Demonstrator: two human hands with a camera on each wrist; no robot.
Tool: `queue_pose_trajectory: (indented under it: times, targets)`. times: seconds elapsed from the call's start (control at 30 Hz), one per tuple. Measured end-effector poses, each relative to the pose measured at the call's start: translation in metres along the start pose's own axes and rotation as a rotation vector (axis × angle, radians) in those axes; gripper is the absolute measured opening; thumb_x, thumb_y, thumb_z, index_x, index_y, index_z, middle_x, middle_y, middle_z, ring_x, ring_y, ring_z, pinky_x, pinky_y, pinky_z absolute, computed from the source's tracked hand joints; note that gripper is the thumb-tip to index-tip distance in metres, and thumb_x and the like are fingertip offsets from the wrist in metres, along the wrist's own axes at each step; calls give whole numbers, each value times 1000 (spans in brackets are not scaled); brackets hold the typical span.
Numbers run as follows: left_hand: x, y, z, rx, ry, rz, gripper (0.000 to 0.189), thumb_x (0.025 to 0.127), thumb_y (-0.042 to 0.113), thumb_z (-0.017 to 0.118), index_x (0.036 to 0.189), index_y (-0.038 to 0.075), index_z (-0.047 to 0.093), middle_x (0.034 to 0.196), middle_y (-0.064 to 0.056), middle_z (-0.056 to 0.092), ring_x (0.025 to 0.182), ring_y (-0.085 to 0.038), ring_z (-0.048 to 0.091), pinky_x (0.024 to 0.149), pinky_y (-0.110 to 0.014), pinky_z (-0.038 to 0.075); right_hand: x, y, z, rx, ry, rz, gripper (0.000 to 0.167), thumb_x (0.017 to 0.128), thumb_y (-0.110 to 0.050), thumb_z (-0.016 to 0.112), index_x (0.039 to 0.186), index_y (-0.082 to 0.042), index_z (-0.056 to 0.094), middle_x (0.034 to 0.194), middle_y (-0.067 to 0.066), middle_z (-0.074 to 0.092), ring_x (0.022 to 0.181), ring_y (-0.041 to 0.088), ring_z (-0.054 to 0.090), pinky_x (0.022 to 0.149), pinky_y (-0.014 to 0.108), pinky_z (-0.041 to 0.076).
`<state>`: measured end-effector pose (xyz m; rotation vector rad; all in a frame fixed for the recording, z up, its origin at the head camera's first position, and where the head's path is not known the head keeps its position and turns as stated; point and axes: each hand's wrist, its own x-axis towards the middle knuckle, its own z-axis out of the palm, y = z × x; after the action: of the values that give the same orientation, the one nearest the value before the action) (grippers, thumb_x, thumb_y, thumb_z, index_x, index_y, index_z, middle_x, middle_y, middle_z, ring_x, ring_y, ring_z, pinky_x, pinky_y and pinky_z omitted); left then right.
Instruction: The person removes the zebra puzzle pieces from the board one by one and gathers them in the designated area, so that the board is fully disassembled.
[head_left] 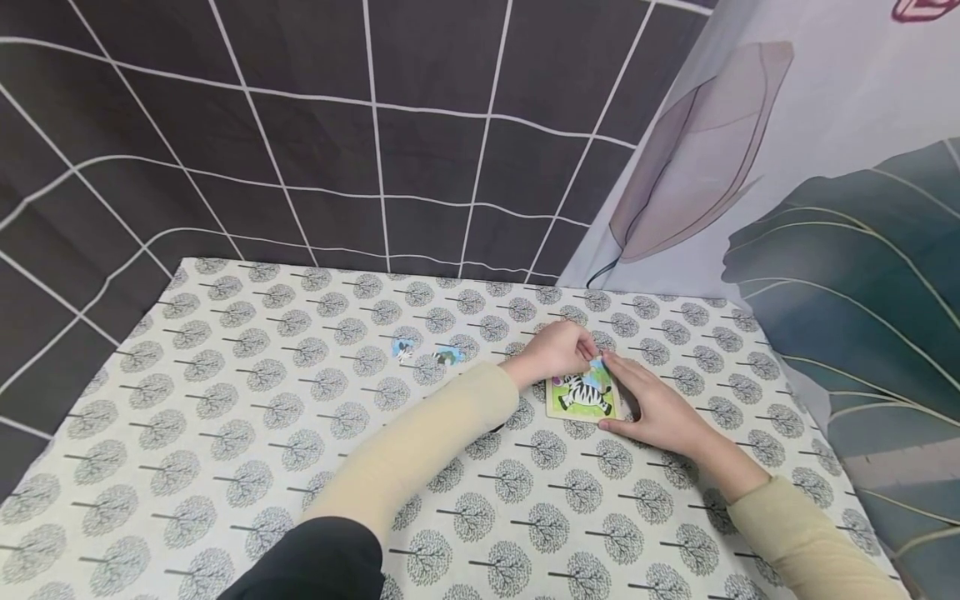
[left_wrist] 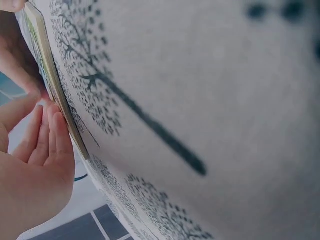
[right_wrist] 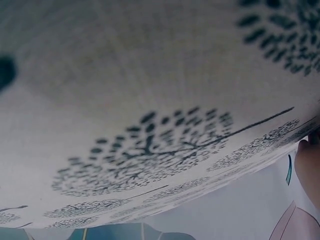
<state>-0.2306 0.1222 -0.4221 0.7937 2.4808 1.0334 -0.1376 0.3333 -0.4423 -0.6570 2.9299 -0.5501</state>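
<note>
A small square zebra puzzle board (head_left: 581,418) with a pale rim lies right of the table's middle. My right hand (head_left: 660,412) grips its right side, thumb at the lower corner and fingers at the upper one. Over the board's top edge, my left hand (head_left: 558,350) pinches a light-blue puzzle piece (head_left: 596,373) near the upper right corner, and its fingertips partly hide it. In the left wrist view, fingertips of the left hand (left_wrist: 40,160) touch the board's edge (left_wrist: 56,80). The right wrist view shows mostly cloth, with part of a hand (right_wrist: 309,167) at the right.
Two loose puzzle pieces lie left of the board: a blue and striped one (head_left: 402,348) and a blue and green one (head_left: 449,356). A tree-print cloth (head_left: 300,450) covers the table. Behind it hang a dark grid curtain (head_left: 427,150) and a leaf-patterned curtain (head_left: 825,275).
</note>
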Motion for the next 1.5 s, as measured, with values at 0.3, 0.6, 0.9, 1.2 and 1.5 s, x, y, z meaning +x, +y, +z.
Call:
queue_pose_trajectory:
  times: [0.3,0.6,0.9,1.2,1.5]
  targets:
    - [-1,4,8,92,4,-1,33,91,14,84,122,12,74,117,2,76,104,-9,68,102,-20,52,-1,3,3,4,16,-16,106,84,-42,88,163,2,32,168,27,35,152,51,37,123,70,31]
    - [-2,7,10,196,-14,33,38,92,20,84,127,13,73,125,1,74,115,-12,67,107,-23,52,-2,2,2,14,28,-19,107,83,-40,88,163,3,31,167,29,36,151,54,37,122,72,31]
    - [-1,6,14,210,-14,15,37,92,20,83,128,17,74,125,3,73,114,-10,65,106,-22,51,-2,1,2,-1,28,1,109,82,-42,89,163,3,31,168,29,35,151,55,36,123,72,30]
    - [-2,10,15,228,11,40,39,89,17,86,126,16,73,125,3,72,114,-9,65,107,-20,50,-3,2,2,-27,29,29,110,81,-44,89,162,5,32,167,30,35,151,55,35,123,71,30]
    - [-5,11,14,257,28,35,41,91,19,84,129,17,71,129,5,72,118,-9,66,112,-21,49,-1,2,2,-23,30,38,113,81,-44,89,162,7,30,166,32,35,151,56,35,123,71,30]
